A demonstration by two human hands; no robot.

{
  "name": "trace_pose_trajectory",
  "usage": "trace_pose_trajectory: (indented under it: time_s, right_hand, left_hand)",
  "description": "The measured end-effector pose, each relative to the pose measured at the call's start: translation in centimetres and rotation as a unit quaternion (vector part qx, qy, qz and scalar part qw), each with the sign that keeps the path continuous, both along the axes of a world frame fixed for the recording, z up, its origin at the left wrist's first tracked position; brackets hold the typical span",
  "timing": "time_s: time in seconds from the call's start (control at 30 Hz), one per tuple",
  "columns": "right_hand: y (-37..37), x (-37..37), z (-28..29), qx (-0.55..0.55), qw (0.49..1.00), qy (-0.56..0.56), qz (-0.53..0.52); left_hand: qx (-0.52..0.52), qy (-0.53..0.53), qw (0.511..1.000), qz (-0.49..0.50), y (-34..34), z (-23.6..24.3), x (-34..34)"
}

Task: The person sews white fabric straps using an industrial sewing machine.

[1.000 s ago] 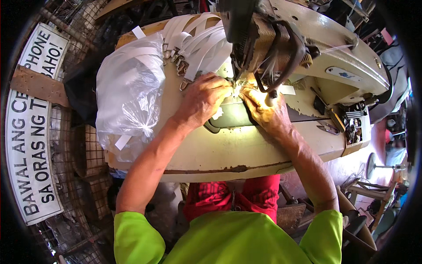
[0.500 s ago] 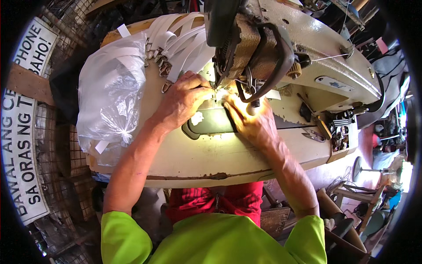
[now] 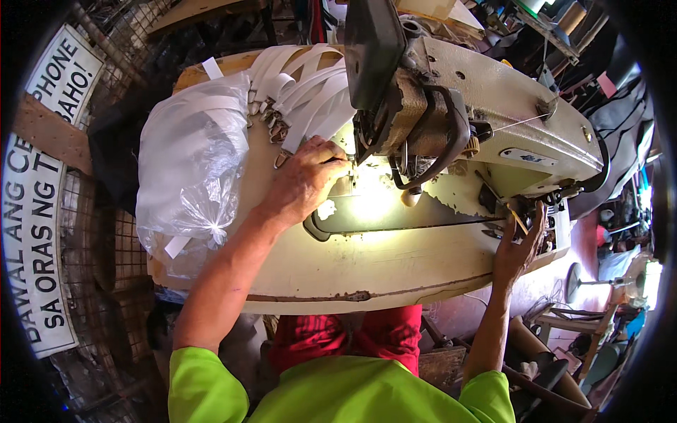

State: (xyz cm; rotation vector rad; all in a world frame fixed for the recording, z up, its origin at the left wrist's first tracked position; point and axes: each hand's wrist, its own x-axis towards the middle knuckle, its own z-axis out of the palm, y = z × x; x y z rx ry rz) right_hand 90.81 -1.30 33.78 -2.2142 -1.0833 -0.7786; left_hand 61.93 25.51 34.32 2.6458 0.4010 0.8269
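Observation:
My left hand [image 3: 310, 176] is closed with its fingertips pinched together beside the needle area of a cream sewing machine [image 3: 515, 113]. Whatever it pinches is hidden by the fingers. Over at the right end of the table, my right hand [image 3: 518, 243] has its fingers apart, reaching over a small box of metal bits [image 3: 558, 229]. Between its thumb and fingers lies a thin yellow-handled tool [image 3: 519, 220], not visibly gripped. White straps [image 3: 321, 99] with metal hooks [image 3: 278, 134] are heaped behind my left hand.
A tied clear plastic bag [image 3: 190, 162] of white straps stands at the left of the worn table [image 3: 395, 264]. The machine's lamp throws a bright spot beside the needle. A wire grille with a white sign [image 3: 42, 247] is at far left; a fan [image 3: 631, 278] stands at right.
My right hand has left the needle area and moved right to the box at the table's end, its fingers spreading. My left hand stays by the needle. The view has shifted slightly.

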Motion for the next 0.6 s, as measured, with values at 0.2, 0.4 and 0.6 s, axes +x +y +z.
trace_pose_trajectory:
  time_s: [0.2,0.4,0.6]
  right_hand:
    - [-0.44,0.17,-0.22,0.016,1.0,-0.021,0.016]
    - [-0.56,0.51,-0.51,0.005,0.999,-0.026,-0.018]
    - [-0.55,0.22,-0.35,0.01,1.0,-0.026,-0.013]
  left_hand:
    - [-0.007,-0.007,1.0,0.004,0.22,-0.34,0.1]
    - [-0.022,-0.011,1.0,0.004,-0.04,0.29,0.27]
    - [0.001,-0.028,1.0,0.007,-0.18,0.0,0.05]
